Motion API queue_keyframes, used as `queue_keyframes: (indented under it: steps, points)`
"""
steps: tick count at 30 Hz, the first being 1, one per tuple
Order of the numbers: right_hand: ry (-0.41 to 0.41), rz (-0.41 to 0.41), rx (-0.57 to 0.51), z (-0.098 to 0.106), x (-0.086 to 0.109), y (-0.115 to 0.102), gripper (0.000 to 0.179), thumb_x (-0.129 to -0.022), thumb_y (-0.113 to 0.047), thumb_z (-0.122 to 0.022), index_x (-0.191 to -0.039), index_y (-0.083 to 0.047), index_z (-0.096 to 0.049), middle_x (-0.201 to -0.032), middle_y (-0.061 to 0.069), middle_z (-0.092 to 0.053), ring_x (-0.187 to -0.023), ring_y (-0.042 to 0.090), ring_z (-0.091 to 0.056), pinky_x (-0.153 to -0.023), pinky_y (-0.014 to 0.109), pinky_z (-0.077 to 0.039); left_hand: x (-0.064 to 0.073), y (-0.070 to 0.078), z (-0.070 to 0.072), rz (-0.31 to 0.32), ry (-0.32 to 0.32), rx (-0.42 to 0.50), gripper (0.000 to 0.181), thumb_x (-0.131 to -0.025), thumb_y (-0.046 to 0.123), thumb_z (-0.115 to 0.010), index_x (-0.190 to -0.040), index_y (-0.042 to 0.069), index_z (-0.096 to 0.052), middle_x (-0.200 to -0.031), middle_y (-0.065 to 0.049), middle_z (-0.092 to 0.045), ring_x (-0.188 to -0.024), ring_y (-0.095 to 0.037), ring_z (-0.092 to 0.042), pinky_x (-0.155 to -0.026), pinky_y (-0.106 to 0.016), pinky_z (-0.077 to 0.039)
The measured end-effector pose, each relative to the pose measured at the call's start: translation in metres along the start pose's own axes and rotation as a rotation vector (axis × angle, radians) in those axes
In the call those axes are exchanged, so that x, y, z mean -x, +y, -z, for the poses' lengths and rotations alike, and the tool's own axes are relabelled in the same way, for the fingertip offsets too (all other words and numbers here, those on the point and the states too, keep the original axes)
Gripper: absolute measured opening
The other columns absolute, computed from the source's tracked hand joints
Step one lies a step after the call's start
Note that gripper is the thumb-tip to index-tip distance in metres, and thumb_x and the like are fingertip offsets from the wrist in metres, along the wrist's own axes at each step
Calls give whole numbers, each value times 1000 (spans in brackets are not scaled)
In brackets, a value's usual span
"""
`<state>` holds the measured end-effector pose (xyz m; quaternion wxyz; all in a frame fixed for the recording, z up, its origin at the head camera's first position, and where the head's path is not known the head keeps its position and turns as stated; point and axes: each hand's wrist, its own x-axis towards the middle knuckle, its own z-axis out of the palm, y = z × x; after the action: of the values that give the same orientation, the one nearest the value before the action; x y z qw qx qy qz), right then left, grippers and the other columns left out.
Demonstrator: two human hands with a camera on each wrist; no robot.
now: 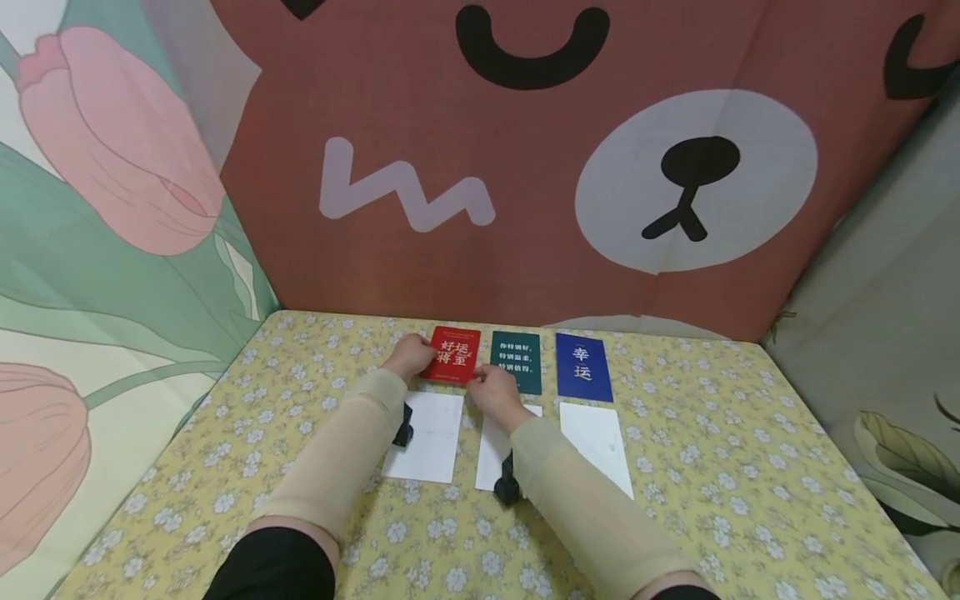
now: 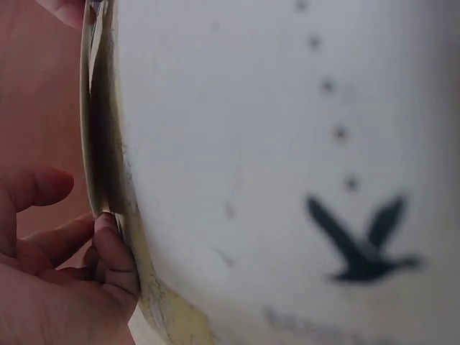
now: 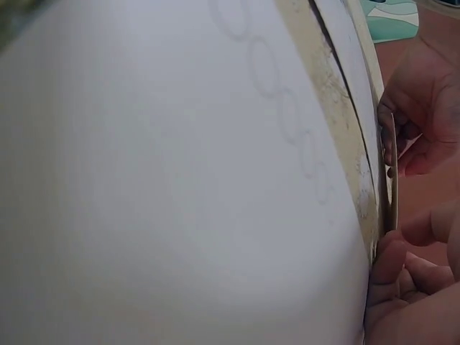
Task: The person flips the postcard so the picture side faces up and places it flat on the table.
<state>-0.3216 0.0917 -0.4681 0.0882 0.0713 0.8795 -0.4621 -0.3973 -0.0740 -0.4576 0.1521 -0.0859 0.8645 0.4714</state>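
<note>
A red card (image 1: 453,354) with pale lettering lies at the back of the table, its edge slightly raised in both wrist views. My left hand (image 1: 410,357) holds it by the left edge, with curled fingers (image 2: 115,251) at the rim. At the lower right corner my right hand (image 1: 497,393) pinches it between thumb and fingers. Just right of it are a green card (image 1: 528,375) and a blue card (image 1: 583,367). In front lie three white cards, at left (image 1: 423,442), middle (image 1: 489,458) and right (image 1: 597,446); my right forearm partly covers the middle one.
A yellow flowered cloth (image 1: 720,492) covers the table. Behind it hangs a brown bear-print curtain (image 1: 420,267), with a tulip-print cloth (image 1: 120,142) on the left. Dark wrist-worn devices (image 1: 507,487) hang below the forearms, over the white cards.
</note>
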Motion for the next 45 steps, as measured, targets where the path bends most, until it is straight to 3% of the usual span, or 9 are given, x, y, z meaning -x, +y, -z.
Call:
queue_keyframes:
  steps: [7,15,18,21,23,26,30,38,45]
  points:
    - [-64,-10,-16,5,4,-3,35,-102,-17,-60,-132,3,-61,-114,12,-67,-97,24,-62,-85,38,-55,3,0,2,11,-9,-4,36,-103,15,-57,-131,-8,-56,-119,-20,-61,-102,-29,-62,-90,-41,-55]
    - [-80,13,-34,6,13,1,39,-104,-16,-57,-137,4,-59,-125,15,-66,-104,25,-63,-91,41,-54,11,-14,10,-54,-73,-23,48,-105,16,-55,-144,-11,-46,-144,-27,-50,-130,-39,-49,-109,-51,-43]
    - [-84,33,-23,6,16,0,38,-105,-17,-55,-137,3,-59,-116,13,-68,-98,23,-64,-85,39,-54,15,-22,15,-60,-100,-11,49,-106,19,-54,-146,-8,-45,-123,-23,-56,-101,-30,-57,-94,-47,-48]
    - [-108,37,-42,9,21,-2,37,-104,-16,-56,-135,4,-59,-107,12,-69,-92,23,-65,-82,37,-54,23,-28,22,-73,-129,-8,47,-107,21,-53,-146,-5,-46,-108,-15,-54,-74,-20,-44,-77,-41,-46]
    - [-129,32,-75,11,23,-3,36,-103,-16,-57,-134,4,-60,-107,12,-69,-93,22,-67,-82,37,-55,32,-29,27,-87,-150,-4,48,-108,22,-53,-147,-4,-44,-115,-16,-56,-78,-20,-49,-78,-40,-47]
    - [-160,22,-136,15,29,-6,33,-103,-15,-60,-131,4,-61,-109,13,-70,-95,24,-70,-87,39,-57,52,-31,35,-97,-183,26,48,-109,21,-51,-148,-5,-42,-136,-23,-52,-105,-30,-58,-92,-46,-50]
    - [-213,22,-181,21,39,-12,33,-104,-15,-61,-130,5,-60,-113,16,-69,-99,27,-71,-91,41,-57,86,-36,50,-96,-233,88,51,-109,21,-50,-151,-5,-37,-147,-27,-44,-131,-40,-50,-105,-53,-45]
    - [-238,-4,-192,31,46,-10,33,-103,-9,-62,-131,8,-60,-116,18,-69,-102,28,-71,-89,37,-58,131,-52,61,-102,-254,154,52,-110,19,-49,-152,-8,-34,-145,-30,-46,-127,-44,-53,-104,-53,-47]
    - [-250,-40,-199,26,50,-6,23,-102,-7,-63,-118,8,-67,-103,15,-71,-95,25,-71,-86,34,-59,152,-68,59,-118,-229,70,54,-105,15,-56,-146,-15,-36,-132,-31,-54,-113,-41,-62,-96,-49,-53]
